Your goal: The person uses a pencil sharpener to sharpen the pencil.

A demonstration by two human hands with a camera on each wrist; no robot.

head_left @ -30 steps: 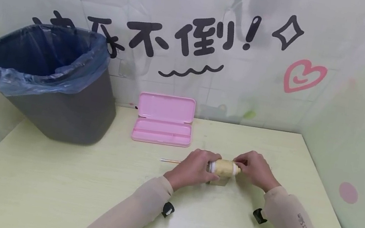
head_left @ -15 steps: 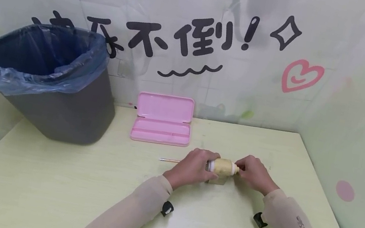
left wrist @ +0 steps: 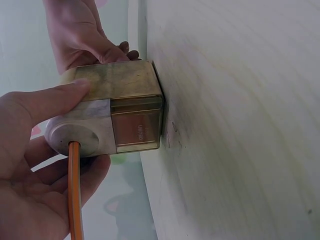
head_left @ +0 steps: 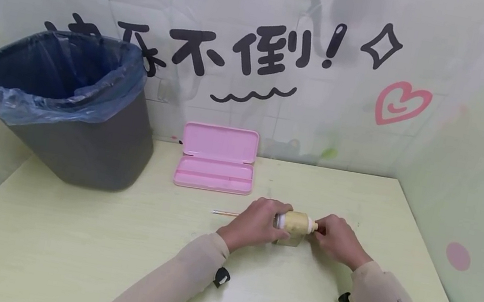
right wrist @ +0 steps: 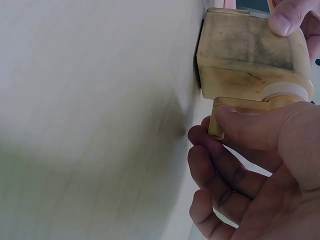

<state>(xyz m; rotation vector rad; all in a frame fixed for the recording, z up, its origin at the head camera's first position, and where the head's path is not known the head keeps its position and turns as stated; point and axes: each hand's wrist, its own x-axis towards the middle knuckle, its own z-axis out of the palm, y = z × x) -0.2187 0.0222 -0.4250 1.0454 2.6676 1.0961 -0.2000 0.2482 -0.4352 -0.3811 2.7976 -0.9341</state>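
Left grip (head_left: 254, 223) is clamped round the yellow crank sharpener (head_left: 296, 222), which stands on the worktop (head_left: 116, 258); orange-striped pencil (left wrist: 74, 195) sits in its hole. Right grip (head_left: 339, 238) pinches the crank handle (right wrist: 241, 103). Open pink case (head_left: 220, 143) lies nearer the wall, left of the sharpener.

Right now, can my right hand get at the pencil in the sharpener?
Probably not as things stand: your right hand holds the crank, and the sharpener and your left hand lie between it and the pencil, which sticks out of the opposite end.
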